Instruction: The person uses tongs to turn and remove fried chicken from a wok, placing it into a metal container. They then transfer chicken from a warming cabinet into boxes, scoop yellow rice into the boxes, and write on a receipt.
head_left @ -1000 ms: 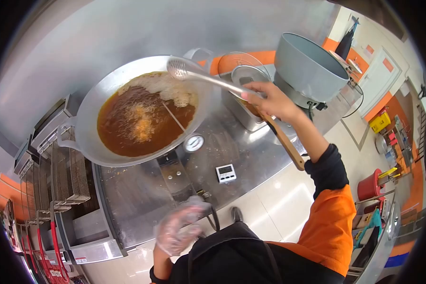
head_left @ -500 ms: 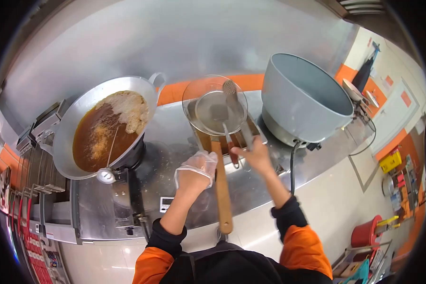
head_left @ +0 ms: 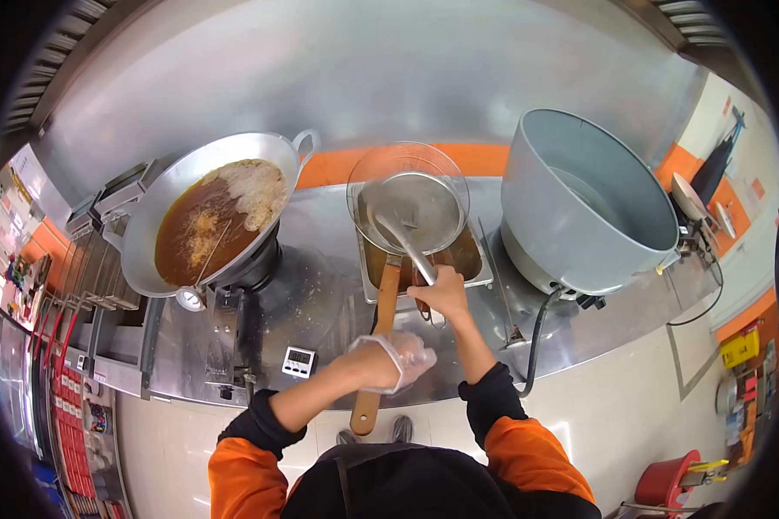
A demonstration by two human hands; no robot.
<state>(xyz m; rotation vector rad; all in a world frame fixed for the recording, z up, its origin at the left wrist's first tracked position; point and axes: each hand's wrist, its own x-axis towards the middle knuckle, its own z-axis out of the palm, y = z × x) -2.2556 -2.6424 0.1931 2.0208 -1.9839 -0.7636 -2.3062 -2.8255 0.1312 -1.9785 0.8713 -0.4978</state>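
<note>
My right hand (head_left: 446, 294) is closed round the metal handle of a perforated spoon (head_left: 411, 246), whose head is blurred over the mesh strainer (head_left: 359, 203). My left hand (head_left: 402, 359), in a clear plastic glove, is curled over the strainer's wooden handle (head_left: 388, 298). Its fingers bunch to the right of that handle, and whether they hold anything is hidden. The strainer rests on a rectangular metal tray (head_left: 485, 278) of brown liquid. A second utensil with a brown handle (head_left: 421, 298) lies partly behind my right hand.
At left stands a large wok (head_left: 138, 251) of brown oil with pale foam, a dial thermometer (head_left: 190, 298) at its rim. A digital timer (head_left: 299, 362) lies on the steel counter (head_left: 320, 303). A deep grey pot (head_left: 571, 208) with a black cable (head_left: 538, 342) stands at right.
My right hand has taken the perforated spoon's handle, and the spoon's head has swung left and nearer. My left hand has moved toward me and right, across the wooden handle, which has tilted.
</note>
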